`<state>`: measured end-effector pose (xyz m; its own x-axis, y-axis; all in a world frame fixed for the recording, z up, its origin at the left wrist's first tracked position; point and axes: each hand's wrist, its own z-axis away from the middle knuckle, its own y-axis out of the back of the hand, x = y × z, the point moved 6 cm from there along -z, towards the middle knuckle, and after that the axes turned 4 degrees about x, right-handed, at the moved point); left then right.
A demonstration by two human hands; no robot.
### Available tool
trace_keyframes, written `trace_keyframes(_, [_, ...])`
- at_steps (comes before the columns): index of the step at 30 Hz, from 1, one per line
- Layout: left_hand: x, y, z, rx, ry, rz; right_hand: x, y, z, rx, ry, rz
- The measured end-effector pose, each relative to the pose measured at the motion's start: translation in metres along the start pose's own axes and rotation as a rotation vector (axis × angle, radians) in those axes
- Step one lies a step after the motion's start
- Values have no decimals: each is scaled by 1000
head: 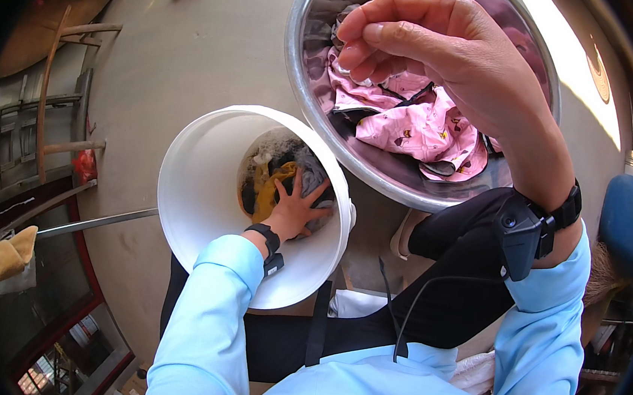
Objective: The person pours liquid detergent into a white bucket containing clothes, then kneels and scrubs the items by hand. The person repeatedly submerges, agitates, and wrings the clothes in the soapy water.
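My left hand (pixel 296 207) reaches down into a white plastic bucket (pixel 201 159), its fingers spread over wet cloth. Inside are a mustard-yellow cloth (pixel 267 190) and a grey cloth (pixel 310 169), with foamy water (pixel 276 144) around them. Above a large stainless steel basin (pixel 297 66) hangs my right hand (pixel 420 43), loosely curled, with nothing seen in it. A pink printed fabric item (pixel 413 128) with dark edging lies crumpled in the basin below that hand. Some of the basin's contents are hidden behind my right hand and wrist.
Left of the bucket, a metal pole (pixel 97 222) ends near a tan cloth (pixel 6 260). A wooden frame (pixel 49 95) and a red plastic bag (pixel 85 165) are farther left. On the right stand a blue container (pixel 624 224) and straw bristles (pixel 602 273). A cable (pixel 417 302) crosses my lap.
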<state>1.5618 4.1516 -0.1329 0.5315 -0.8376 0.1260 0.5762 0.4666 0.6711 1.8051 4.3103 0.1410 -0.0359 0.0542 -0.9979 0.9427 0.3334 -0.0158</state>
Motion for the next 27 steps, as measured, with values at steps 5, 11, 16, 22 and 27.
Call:
trace_keyframes(5, [-35,-30,-31,121,63,51,-8,9,8,118,-381,-102])
trace_keyframes(11, [-113,-2,-44,115,352,574,-20,3,4,-49,-197,-84])
trace_keyframes(16, [-126,36,0,293,409,647,-14,23,17,66,-281,-57])
trace_keyframes(22, [-89,34,83,-54,600,768,-24,32,27,100,-135,-211])
trace_keyframes(27, [-25,20,34,6,-39,-115,-37,44,27,115,-43,-227])
